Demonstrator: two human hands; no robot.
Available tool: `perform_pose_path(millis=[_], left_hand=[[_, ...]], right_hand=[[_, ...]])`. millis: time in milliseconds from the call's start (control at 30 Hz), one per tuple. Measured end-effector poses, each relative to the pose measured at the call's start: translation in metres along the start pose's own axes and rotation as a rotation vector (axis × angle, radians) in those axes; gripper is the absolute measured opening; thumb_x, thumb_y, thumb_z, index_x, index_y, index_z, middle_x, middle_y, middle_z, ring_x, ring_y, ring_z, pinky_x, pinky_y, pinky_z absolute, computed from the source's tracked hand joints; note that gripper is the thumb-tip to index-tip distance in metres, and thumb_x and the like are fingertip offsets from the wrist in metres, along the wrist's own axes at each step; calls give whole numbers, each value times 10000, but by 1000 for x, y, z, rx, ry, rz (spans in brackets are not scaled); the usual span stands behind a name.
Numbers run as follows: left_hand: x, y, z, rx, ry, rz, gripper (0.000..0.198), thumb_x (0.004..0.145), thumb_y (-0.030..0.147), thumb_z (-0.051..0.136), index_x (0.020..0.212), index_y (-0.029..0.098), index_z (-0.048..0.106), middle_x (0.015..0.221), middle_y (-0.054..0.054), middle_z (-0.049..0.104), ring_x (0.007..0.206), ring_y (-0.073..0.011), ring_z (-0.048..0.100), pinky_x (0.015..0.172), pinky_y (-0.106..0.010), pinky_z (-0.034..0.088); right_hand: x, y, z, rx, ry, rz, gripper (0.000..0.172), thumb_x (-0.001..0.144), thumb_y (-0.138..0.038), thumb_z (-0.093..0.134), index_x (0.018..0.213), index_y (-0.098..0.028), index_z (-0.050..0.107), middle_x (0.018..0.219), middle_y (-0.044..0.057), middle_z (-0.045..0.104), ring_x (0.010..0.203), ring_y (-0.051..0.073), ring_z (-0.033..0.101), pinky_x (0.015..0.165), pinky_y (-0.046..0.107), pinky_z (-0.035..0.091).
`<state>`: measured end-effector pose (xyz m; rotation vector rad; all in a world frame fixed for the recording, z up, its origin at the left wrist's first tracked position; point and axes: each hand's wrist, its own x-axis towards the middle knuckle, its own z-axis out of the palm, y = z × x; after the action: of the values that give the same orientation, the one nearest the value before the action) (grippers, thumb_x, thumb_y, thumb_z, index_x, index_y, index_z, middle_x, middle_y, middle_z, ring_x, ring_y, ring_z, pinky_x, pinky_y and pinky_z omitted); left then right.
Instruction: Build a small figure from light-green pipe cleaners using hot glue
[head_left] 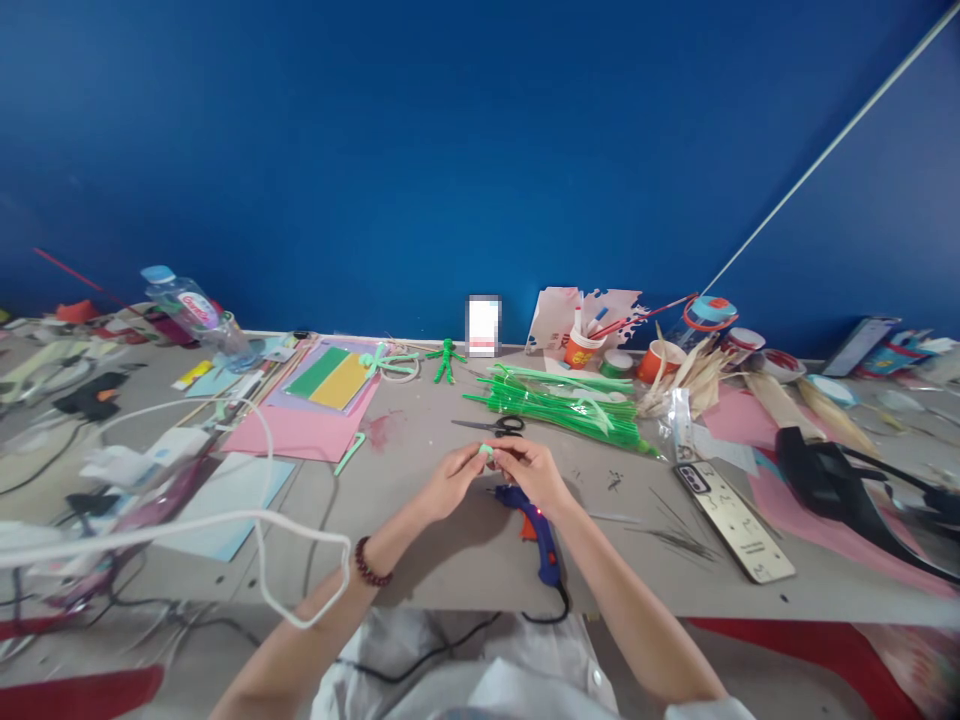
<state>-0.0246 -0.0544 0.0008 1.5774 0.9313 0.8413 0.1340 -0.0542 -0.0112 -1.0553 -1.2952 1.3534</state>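
Note:
Over the middle of the grey table (420, 540), my left hand (454, 482) and my right hand (531, 474) meet at the fingertips. Both pinch a small pale green piece (487, 451) between them. Just beyond the fingers lie black-handled scissors (510, 425). A blue and orange glue gun (541, 540) rests on the table below my right hand. Farther back is a bundle of green pipe cleaners (570, 408) in clear plastic. A green stick figure (447, 360) leans near the wall, and a pale green bent pipe cleaner (350, 453) lies to the left.
On the right are a phone (735, 520), thin dark wires (679, 540) and a black strap-like device (847, 500). Pink paper (300, 430), a bottle (195, 308) and a white cable (262, 515) are on the left. Orange cups (581, 350) stand at the back.

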Motion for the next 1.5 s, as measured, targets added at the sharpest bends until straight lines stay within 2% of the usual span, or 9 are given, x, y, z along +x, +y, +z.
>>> perform_pose_path(millis=[133, 267, 433, 667, 900, 1067, 1167, 1267, 1500], left_hand=[[1, -4, 2, -174, 39, -135, 475, 816, 583, 433, 797, 135, 591, 630, 11, 474, 566, -97, 384, 529, -230, 316], [4, -6, 4, -322, 16, -225, 494, 731, 628, 528, 722, 135, 548, 525, 61, 317, 458, -55, 214, 435, -226, 153], [5, -5, 1, -474, -13, -348, 471, 713, 601, 572, 629, 146, 481, 482, 98, 159, 422, -35, 97, 426, -226, 53], [3, -8, -1, -525, -157, -332, 497, 746, 626, 516, 608, 152, 458, 452, 104, 164, 396, -29, 89, 402, -194, 73], [3, -13, -1, -494, -187, -348, 561, 765, 680, 428, 590, 149, 465, 410, 107, 158, 350, -28, 112, 361, -185, 102], [3, -9, -6, -679, -299, -436, 535, 794, 648, 402, 632, 142, 467, 451, 94, 199, 378, -34, 136, 371, -182, 120], [4, -10, -10, -772, -379, -440, 419, 805, 537, 468, 720, 128, 497, 492, 82, 251, 394, -35, 171, 381, -176, 145], [4, -12, -10, -731, -334, -393, 336, 804, 460, 528, 776, 125, 511, 485, 80, 299, 383, -32, 197, 381, -173, 157], [4, -11, -5, -521, -225, -304, 499, 742, 615, 536, 685, 119, 547, 430, 79, 308, 363, -33, 197, 377, -207, 144]], right_hand=[[0, -1, 0, -153, 34, -118, 218, 742, -366, 651, 854, -202, 742, 695, 34, 629, 585, 127, 527, 535, 243, 436], [1, 0, -2, -183, 46, -186, 162, 745, -330, 666, 836, -225, 748, 739, 44, 637, 695, 162, 567, 632, 271, 462], [1, -2, -5, -97, -78, -146, 232, 775, -359, 625, 926, -219, 733, 770, 32, 566, 561, 97, 470, 515, 235, 397], [2, -4, -6, 89, -102, -17, 261, 680, -364, 714, 845, -162, 707, 671, -3, 564, 497, 63, 387, 476, 221, 311], [2, -4, -5, 84, -107, -5, 273, 648, -375, 734, 797, -157, 664, 615, -12, 584, 532, 89, 469, 512, 221, 360], [1, -2, -2, 112, -125, -15, 289, 682, -408, 703, 824, -165, 637, 608, -9, 591, 493, 78, 437, 479, 218, 340], [1, -1, -1, 129, -120, -13, 305, 710, -433, 674, 850, -169, 618, 594, -6, 595, 485, 84, 435, 473, 224, 337], [2, 0, -1, 153, -118, -21, 308, 723, -433, 662, 869, -168, 607, 567, -16, 582, 489, 89, 456, 472, 221, 336], [2, 0, -3, 191, -165, -47, 299, 647, -370, 745, 828, -172, 614, 556, -19, 591, 496, 114, 542, 488, 233, 370]])
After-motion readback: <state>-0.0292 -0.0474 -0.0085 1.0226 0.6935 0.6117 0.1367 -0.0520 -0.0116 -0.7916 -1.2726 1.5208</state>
